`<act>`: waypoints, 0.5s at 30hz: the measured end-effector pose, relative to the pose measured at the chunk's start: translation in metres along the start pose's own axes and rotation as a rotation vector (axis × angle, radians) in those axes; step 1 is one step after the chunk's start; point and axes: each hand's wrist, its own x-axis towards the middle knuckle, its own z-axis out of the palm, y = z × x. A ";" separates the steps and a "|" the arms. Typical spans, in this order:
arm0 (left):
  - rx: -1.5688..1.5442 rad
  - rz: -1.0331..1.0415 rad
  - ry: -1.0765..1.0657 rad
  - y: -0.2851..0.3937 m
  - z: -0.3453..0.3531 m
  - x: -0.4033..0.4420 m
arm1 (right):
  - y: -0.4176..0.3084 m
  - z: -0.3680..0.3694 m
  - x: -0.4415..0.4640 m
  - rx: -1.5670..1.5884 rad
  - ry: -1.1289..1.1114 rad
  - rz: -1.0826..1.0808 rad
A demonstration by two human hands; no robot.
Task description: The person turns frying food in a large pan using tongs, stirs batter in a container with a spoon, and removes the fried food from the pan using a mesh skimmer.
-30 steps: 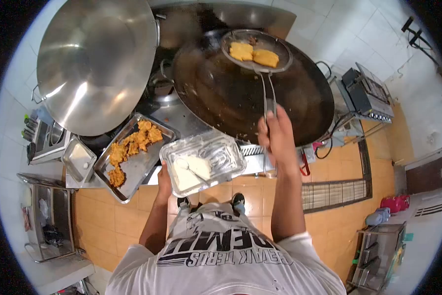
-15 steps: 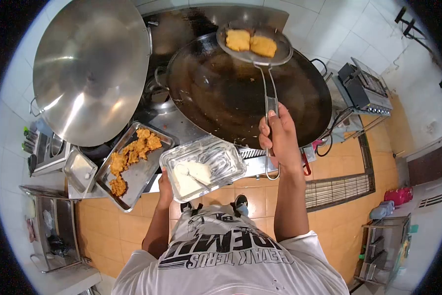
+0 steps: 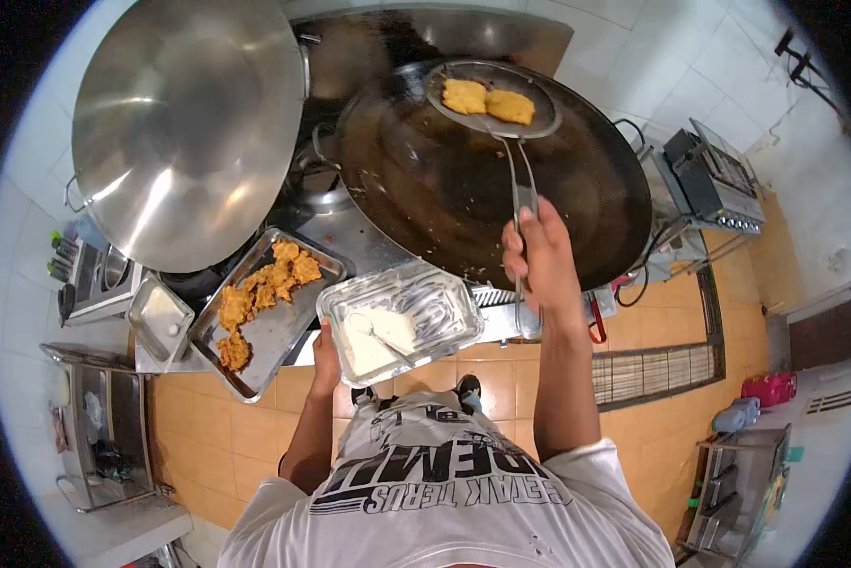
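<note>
My right hand (image 3: pixel 542 256) is closed round the long handle of a round strainer (image 3: pixel 548 121). Two yellow fried pieces (image 3: pixel 510 106) lie side by side in the strainer, over the far part of a large dark wok (image 3: pixel 425 180). With my left hand (image 3: pixel 325 358) I grip the left edge of a metal tray of white batter (image 3: pixel 473 331), its fingers partly hidden beneath. A spoon (image 3: pixel 387 346) rests in the batter. Left of it, a metal tray (image 3: pixel 288 346) bears golden fried pieces (image 3: pixel 266 289).
A large shiny metal wok or lid (image 3: pixel 188 123) stands at the upper left. Below it is a small metal tray (image 3: pixel 160 317). An oven-like appliance (image 3: pixel 714 185) stands at the right. Shelving racks (image 3: pixel 733 483) stand at both lower sides.
Over the wok, the strainer has shifted slightly with my right hand, rising and then coming back down. My left hand keeps its grip on the batter tray. The whole view has shifted a little.
</note>
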 end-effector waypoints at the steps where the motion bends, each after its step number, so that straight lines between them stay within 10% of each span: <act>1: 0.033 0.034 0.032 -0.001 0.002 0.000 | -0.002 0.002 -0.006 -0.024 0.005 -0.007; 15: 0.117 -0.095 0.014 -0.011 -0.016 0.004 | -0.029 0.009 -0.004 -0.101 0.031 -0.001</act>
